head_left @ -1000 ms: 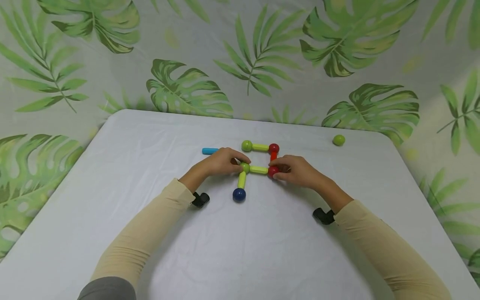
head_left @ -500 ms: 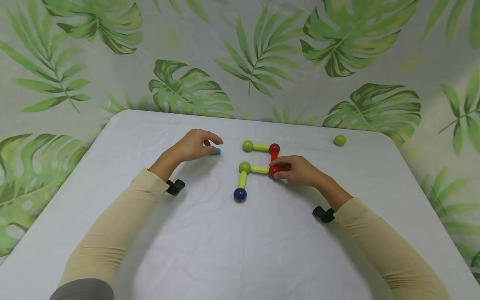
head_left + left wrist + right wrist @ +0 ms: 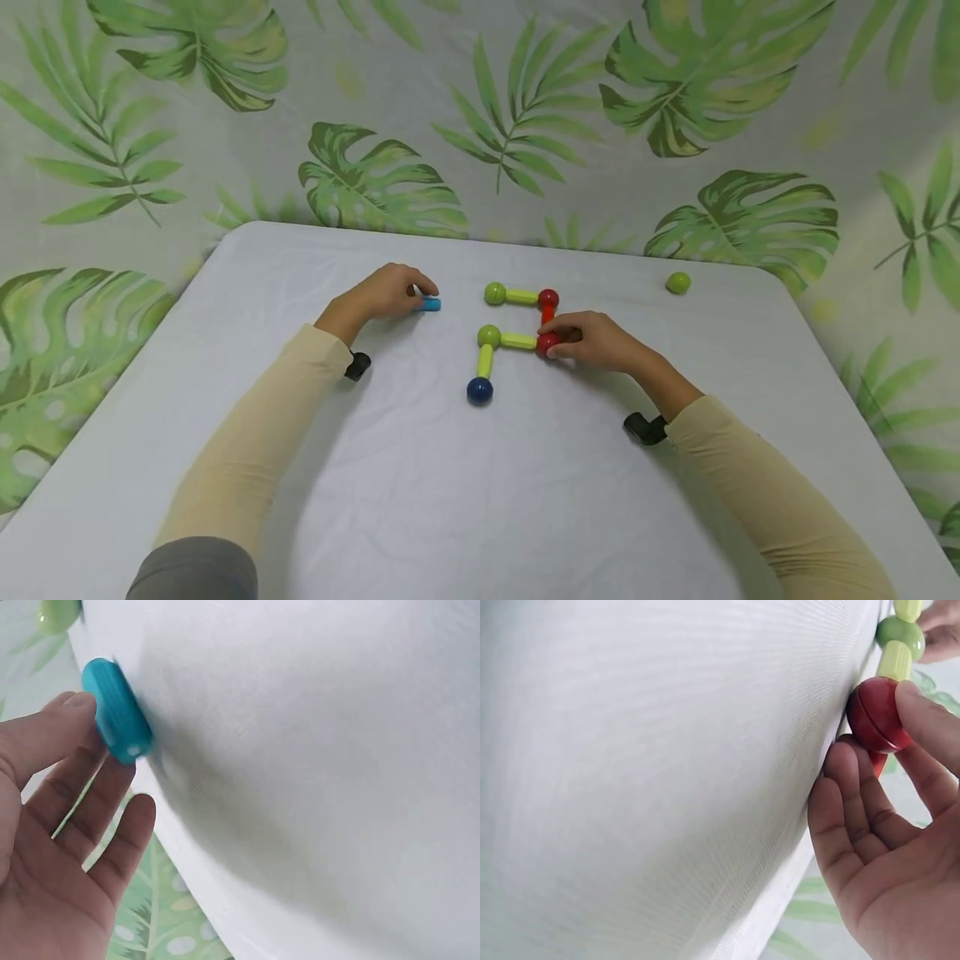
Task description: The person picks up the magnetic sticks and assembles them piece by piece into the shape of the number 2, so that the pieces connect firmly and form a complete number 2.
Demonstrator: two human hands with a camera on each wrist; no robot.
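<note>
Between thumb and fingers, my left hand (image 3: pixel 386 292) pinches a short blue rod (image 3: pixel 118 712) just left of the joined pieces. My right hand (image 3: pixel 596 340) grips a red ball (image 3: pixel 877 714) at a corner of the chain of balls and rods. From that ball a yellow-green rod (image 3: pixel 517 341) runs left to a green ball (image 3: pixel 489 336). Another yellow-green rod (image 3: pixel 485 362) leads down to a dark blue ball (image 3: pixel 480 391). A red rod (image 3: pixel 548 316), partly covered by my fingers, goes up to a second red ball (image 3: pixel 548 298). There a further yellow-green rod (image 3: pixel 522 296) joins a green ball (image 3: pixel 495 292).
A loose green ball (image 3: pixel 678 283) lies near the back right edge of the white-covered table (image 3: pixel 480 492). Behind the table hangs a leaf-patterned cloth (image 3: pixel 517 125).
My left hand has left the green ball, moved left and taken hold of the blue rod, shifting slightly right with it at the end. The right hand stays on the red ball.
</note>
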